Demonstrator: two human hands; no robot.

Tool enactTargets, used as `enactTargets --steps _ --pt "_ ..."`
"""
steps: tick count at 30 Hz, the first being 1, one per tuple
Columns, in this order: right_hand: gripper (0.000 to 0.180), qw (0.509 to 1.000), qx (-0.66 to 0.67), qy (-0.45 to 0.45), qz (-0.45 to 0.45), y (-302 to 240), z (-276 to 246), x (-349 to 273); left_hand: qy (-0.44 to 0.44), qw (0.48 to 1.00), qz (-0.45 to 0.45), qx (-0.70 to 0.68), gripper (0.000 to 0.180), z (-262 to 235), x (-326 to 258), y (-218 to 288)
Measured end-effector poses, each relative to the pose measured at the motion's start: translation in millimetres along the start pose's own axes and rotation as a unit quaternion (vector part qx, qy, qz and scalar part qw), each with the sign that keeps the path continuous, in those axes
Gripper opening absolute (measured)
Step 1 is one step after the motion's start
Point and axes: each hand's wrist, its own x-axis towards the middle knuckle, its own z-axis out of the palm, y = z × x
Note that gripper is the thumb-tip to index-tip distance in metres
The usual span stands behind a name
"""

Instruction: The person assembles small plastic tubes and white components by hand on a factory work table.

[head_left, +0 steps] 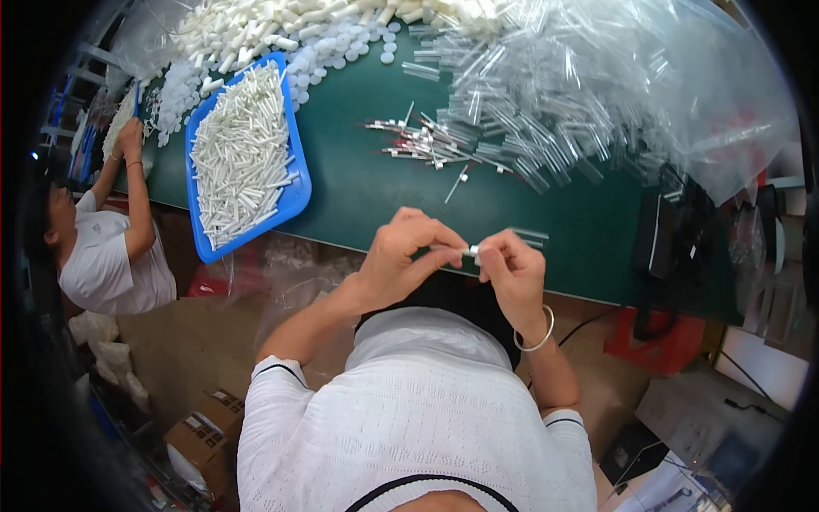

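Observation:
My left hand and my right hand meet at the table's near edge, both closed in a pinch. A small white cylindrical piece sits between their fingertips, touched from both sides. Clear thin tubing sticks out beyond my right fingers, blurred. What exactly the left fingertips grip is mostly hidden. Beyond the hands lies a loose pile of thin clear tubes with white and red parts, and one such piece rests apart, nearer to me.
Left of my hands, a blue tray full of short white rods overhangs the green table's edge. White cylinders, translucent discs and clear tubes cover the far side. A black device stands right. Another person works at left.

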Motion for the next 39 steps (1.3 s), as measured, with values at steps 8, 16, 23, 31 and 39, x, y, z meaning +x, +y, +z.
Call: enactTargets --steps 8,16,23,31,39 --pt "0.020 0.987 0.155 -0.016 0.051 0 -16 5 -0.162 0.976 -0.035 -0.138 0.030 -29 58 -11" --pt "0.028 0.978 0.188 0.033 0.080 -10 -17 3 0.161 0.891 -0.052 0.422 0.023 -132 245 -181" --pt "0.027 0.983 0.161 0.004 0.087 -13 -14 -8 0.070 0.810 -0.250 0.526 0.022 -127 276 -213" --pt "0.021 0.986 0.161 0.014 0.047 -9 -25 1 0.133 0.974 -0.120 0.137 0.023 -149 169 -101" --pt "0.024 0.960 0.276 -0.013 0.042 -6 2 6 -0.099 0.953 -0.209 -0.197 0.019 -3 8 1"
